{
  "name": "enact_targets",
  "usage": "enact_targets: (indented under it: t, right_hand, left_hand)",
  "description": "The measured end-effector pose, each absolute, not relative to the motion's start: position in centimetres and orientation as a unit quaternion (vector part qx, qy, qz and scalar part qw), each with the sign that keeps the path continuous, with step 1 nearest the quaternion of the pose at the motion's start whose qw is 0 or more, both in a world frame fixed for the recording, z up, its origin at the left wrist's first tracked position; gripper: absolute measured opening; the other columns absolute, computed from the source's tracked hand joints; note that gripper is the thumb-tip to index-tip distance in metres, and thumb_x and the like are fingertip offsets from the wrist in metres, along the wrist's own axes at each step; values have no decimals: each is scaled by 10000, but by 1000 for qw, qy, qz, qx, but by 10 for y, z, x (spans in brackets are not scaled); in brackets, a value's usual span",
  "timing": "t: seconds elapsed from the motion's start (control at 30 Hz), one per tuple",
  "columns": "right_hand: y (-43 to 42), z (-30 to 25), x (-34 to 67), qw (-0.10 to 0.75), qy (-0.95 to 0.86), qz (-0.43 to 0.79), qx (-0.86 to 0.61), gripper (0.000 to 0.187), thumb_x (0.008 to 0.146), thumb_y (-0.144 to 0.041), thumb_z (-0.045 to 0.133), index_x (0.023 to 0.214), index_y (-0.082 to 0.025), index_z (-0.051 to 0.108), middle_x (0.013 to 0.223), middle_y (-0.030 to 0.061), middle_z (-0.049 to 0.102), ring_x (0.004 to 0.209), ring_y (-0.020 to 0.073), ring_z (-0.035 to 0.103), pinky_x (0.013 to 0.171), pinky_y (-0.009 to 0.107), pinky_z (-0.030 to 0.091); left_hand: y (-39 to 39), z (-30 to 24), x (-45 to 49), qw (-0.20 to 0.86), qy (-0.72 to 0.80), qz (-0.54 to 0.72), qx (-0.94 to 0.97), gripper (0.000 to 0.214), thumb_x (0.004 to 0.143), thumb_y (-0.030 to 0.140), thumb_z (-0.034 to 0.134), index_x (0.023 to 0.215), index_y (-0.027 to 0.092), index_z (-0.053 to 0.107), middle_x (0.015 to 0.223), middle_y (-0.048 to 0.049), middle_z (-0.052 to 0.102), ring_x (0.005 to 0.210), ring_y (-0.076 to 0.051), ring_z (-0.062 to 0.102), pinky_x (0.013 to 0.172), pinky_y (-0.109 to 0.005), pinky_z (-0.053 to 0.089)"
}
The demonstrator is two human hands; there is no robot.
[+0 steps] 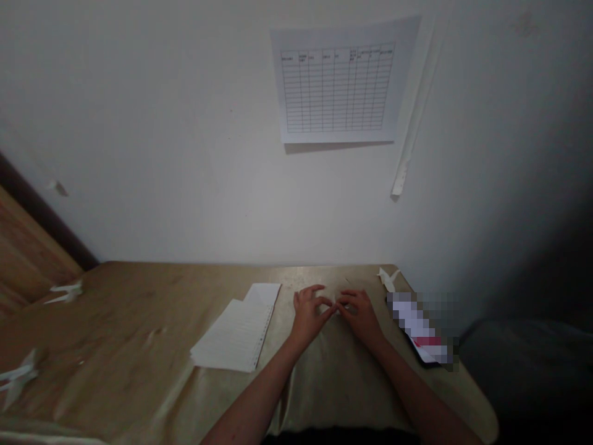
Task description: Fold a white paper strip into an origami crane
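Note:
My left hand (309, 314) and my right hand (360, 314) rest on the tan covered table (139, 334), fingers curled, with their fingertips meeting between them. Anything pinched there is too small and dim to make out. A stack of lined white sheets (235, 337) lies just left of my left hand, with one more sheet (264, 293) poking out behind it. A dark flat object with a blurred face (424, 330) lies just right of my right hand, near the table's right edge.
A printed grid sheet (338, 86) hangs on the white wall behind the table, with a strip of white tape (410, 142) beside it. White tape tabs hold the table cover at the left edge (65, 292) and far corner (385, 277). Wooden furniture (28, 247) stands at left.

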State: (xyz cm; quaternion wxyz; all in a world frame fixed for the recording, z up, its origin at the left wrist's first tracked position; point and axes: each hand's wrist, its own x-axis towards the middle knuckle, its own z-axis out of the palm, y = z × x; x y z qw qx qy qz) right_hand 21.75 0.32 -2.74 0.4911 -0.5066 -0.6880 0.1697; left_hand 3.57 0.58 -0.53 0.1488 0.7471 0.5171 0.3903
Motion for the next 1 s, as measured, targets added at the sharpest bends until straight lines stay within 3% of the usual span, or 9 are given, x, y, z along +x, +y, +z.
enact_targets:
  t: [0.17,0.47,0.73,1.0]
  right_hand:
    - [0,-25,217,501,-698,125,-497,100,872,-323,670,842,-279,754,934,32,778,1059,270,702,1239,679,129]
    - [-3,-22,213,497,-705,73,-501,47,834,-256,654,820,-280,692,869,5,749,1013,257,675,1228,653,182]
    - [-4,-21,212,504,-701,105,-494,48,817,-272,655,824,-282,701,886,7,749,1014,257,663,1224,646,170]
    - [-4,-20,212,502,-692,136,-501,79,789,-285,661,801,-292,739,904,13,752,1043,252,659,1236,625,156]
  left_hand:
    - [5,-4,36,159,521,376,750,92,799,245,855,858,309,823,1366,-59,671,1333,-338,544,1204,-721,205]
    - [5,-6,37,160,510,384,753,82,799,208,824,821,285,805,1365,-54,671,1334,-327,541,1211,-719,192]
    - [5,-6,36,152,505,405,747,83,799,225,835,824,297,802,1348,-46,679,1311,-307,550,1204,-662,252]
    - [5,-5,39,176,492,430,736,145,765,159,836,831,277,783,1323,-38,674,1273,-277,566,1141,-526,391]
